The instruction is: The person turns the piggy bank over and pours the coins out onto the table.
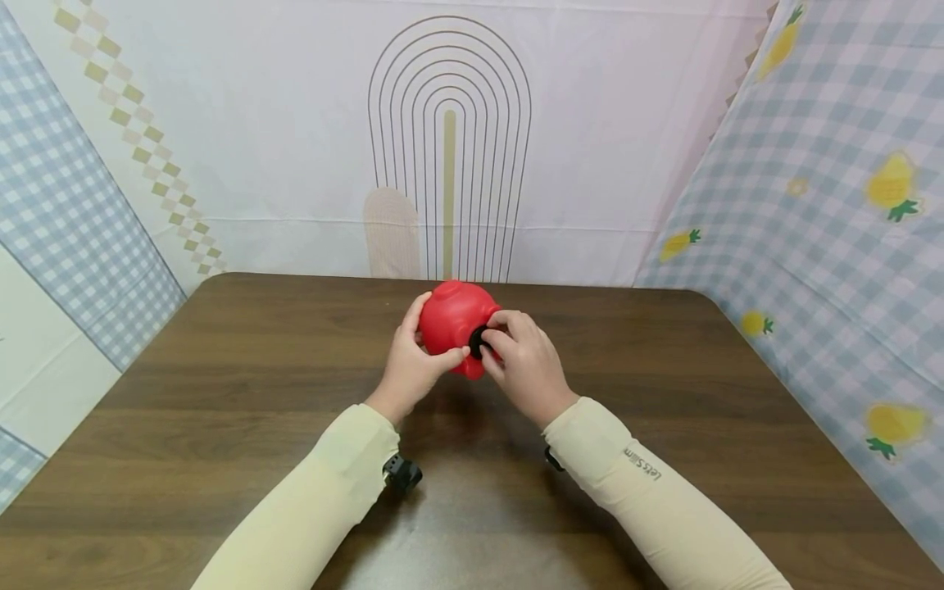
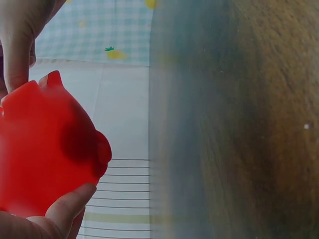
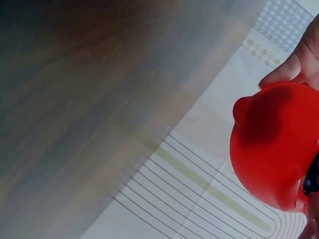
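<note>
A glossy red piggy bank (image 1: 448, 318) with rounded stubs is held just above the far middle of the table, tipped so a black round plug (image 1: 476, 344) faces right. My left hand (image 1: 407, 365) grips its left side, thumb across the near face. At the plug my right hand (image 1: 529, 360) pinches with thumb and fingers, which partly cover it. In the left wrist view the bank (image 2: 45, 144) shows a pointed ear. The right wrist view shows the rounded body (image 3: 269, 139) and a sliver of the black plug (image 3: 312, 178) at the right edge.
The brown wood-grain table (image 1: 295, 344) reaches to a white patterned cloth (image 1: 280, 123) behind it. A checked cloth with pineapples (image 1: 833, 246) hangs at the right. Dark wrist camera (image 1: 402, 473) sits by the left cuff.
</note>
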`<state>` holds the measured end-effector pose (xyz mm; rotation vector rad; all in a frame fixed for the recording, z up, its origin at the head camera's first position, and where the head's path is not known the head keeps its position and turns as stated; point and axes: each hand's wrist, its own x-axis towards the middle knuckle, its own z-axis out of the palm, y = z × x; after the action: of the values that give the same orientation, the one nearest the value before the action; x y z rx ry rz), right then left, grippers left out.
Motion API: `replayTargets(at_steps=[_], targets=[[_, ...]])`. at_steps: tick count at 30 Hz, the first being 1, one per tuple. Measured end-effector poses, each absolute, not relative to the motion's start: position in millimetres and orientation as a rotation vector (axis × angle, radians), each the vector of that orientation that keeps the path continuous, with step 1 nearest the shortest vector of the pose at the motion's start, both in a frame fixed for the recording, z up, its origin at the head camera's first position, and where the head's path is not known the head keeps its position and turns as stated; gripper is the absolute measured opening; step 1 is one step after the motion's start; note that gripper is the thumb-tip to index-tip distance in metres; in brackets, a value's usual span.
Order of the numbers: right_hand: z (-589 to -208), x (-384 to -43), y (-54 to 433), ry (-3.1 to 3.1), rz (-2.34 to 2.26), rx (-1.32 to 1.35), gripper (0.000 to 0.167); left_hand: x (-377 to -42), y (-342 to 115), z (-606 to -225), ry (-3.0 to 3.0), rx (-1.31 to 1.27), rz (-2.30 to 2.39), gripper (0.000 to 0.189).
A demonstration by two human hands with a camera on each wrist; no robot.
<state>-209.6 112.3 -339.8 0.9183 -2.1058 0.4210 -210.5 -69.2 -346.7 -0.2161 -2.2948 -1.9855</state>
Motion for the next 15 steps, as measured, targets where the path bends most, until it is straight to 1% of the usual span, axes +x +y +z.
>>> replayTargets(at_steps=[5,15], targets=[[-338.3,-210.8,115.1,-2.089,0.382,0.967,0.013,-212.7,-69.6,-348.4,-2.306,-0.206,-2.005,0.086],[-338.4,-217.1,119.4,-2.019,0.311,1.081,0.016,-214.9,-70.6,-346.9,-2.348,-0.182,-2.039,0.085]])
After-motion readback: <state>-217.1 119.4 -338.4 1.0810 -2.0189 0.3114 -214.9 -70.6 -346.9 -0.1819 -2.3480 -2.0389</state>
